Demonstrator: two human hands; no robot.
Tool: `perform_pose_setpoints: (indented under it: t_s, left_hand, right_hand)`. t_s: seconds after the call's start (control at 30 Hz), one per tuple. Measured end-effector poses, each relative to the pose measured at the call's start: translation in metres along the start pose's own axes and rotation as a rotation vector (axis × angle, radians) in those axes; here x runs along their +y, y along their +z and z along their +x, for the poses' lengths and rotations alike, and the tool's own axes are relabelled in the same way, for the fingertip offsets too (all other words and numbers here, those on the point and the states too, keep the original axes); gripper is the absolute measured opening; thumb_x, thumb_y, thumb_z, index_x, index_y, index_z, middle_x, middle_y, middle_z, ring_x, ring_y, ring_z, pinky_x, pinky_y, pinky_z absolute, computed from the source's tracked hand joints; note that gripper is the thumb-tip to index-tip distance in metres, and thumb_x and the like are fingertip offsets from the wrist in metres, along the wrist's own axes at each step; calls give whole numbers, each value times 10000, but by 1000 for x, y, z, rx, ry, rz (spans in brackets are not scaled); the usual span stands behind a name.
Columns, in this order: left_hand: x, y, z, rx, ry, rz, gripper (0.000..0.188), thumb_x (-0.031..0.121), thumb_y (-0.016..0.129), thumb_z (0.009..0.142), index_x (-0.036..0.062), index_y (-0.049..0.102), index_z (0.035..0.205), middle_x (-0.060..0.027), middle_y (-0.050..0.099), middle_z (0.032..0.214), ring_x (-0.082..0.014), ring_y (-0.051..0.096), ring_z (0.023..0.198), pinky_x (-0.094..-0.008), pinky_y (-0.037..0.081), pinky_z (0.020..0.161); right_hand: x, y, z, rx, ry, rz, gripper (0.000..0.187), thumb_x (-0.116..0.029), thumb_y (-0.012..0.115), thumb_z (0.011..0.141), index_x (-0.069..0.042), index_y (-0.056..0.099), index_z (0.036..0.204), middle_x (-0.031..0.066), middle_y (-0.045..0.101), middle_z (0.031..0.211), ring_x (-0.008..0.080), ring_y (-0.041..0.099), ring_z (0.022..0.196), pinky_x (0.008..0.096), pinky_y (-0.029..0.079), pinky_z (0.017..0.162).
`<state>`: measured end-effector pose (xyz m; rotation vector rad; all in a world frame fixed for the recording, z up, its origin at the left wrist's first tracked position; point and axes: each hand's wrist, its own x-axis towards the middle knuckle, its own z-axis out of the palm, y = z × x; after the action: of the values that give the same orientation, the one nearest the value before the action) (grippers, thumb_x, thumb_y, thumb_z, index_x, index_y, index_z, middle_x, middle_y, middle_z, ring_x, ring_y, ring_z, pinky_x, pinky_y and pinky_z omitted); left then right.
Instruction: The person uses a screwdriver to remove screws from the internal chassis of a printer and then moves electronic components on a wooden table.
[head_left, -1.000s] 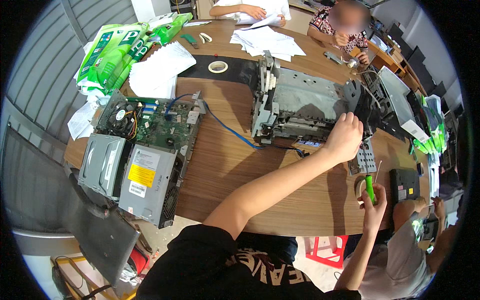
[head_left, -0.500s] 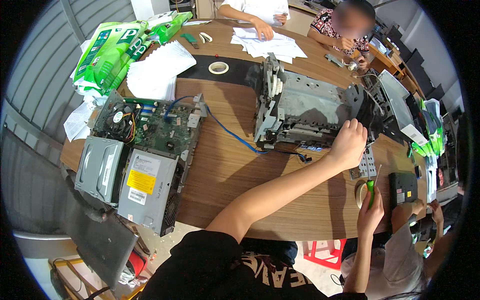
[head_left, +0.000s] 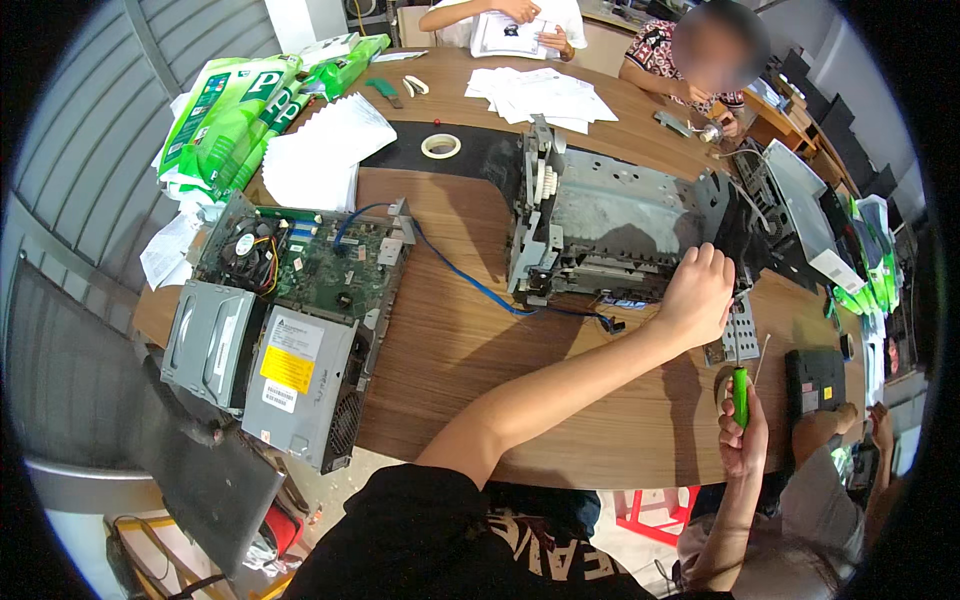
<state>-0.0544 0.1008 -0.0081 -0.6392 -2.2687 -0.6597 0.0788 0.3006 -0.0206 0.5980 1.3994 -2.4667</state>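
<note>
A partly stripped printer chassis [head_left: 625, 205] of grey metal and black plastic lies on the table ahead of me. My left hand [head_left: 698, 295] reaches across, its fingers curled over the front right corner of the chassis; what lies under the fingers is hidden. Below it, my right hand [head_left: 742, 432] is closed round the green handle of a screwdriver [head_left: 740, 395], held upright with the shaft pointing up toward that corner. Another thin metal rod [head_left: 763, 360] rises beside the handle. A perforated metal plate [head_left: 740, 330] sits behind the screwdriver shaft.
An opened computer case [head_left: 305, 330] stands at left, with a blue cable [head_left: 465, 272] running from it toward the chassis. Tape [head_left: 441, 146], fanned paper [head_left: 325, 150] and green packs [head_left: 225, 125] lie beyond. Co-workers sit at the far side and at right, near a black box [head_left: 815, 380].
My right hand has turned, and the screwdriver stands more upright. My left hand stays on the chassis corner. Across the table, a co-worker has lifted some sheets off the paper pile.
</note>
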Motion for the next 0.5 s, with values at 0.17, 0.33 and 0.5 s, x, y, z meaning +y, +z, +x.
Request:
perform_pose_setpoints:
  t_s: [0.17, 0.33, 0.5]
  left_hand:
    - [-1, 2, -1, 1, 22, 19, 309, 289, 685, 715, 22, 553, 795, -106, 539, 804, -251, 500, 853, -346, 403, 758]
    - [-5, 3, -1, -18, 33, 15, 298, 274, 688, 711, 23, 551, 795, -111, 538, 802, -257, 502, 849, -354, 408, 757]
    - [-4, 5, 1, 18, 55, 21, 284, 246, 690, 700, 21, 548, 797, -114, 536, 804, -266, 503, 844, -368, 415, 760]
  right_hand:
    - [8, 9, -2, -123, -34, 72, 287, -281, 396, 1022, -80, 485, 1206, 30, 508, 829, 18, 338, 427, 133, 210, 310]
    - [16, 15, -2, 99, -420, -356, 218, -157, 488, 978, -91, 484, 1186, 3, 516, 855, 12, 359, 477, 135, 258, 381]
    - [1, 15, -5, 267, -992, -1202, 252, 12, 606, 837, -29, 548, 1080, 93, 606, 903, 171, 596, 659, 232, 448, 557]
